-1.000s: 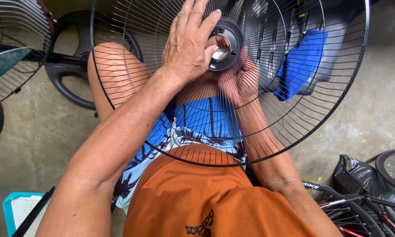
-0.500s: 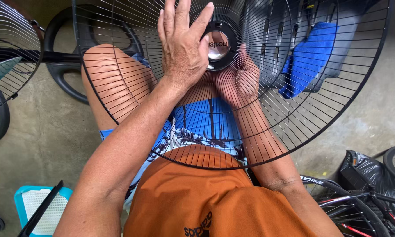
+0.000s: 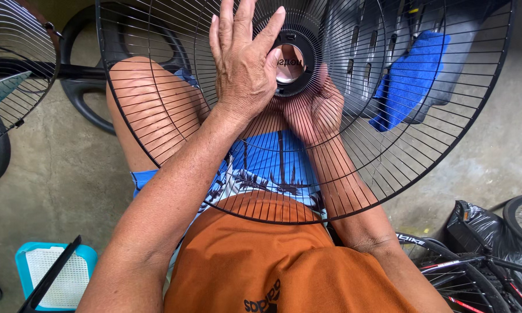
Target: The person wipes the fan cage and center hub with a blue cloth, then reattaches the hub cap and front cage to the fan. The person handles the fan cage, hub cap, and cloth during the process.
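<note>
Black wire fan guard (image 3: 388, 168) between hands

Single view, head-worn camera. Looks steeply down over the wearer's chest and lap toward the floor (image 3: 52, 168). Close range: both forearms fill the lower frame, and the grille (image 3: 423, 156) spans most of the width. Left hand (image 3: 243, 64) sits top centre, over the hub; right hand (image 3: 313, 107) just right of it, behind the wires. No second view.
</note>
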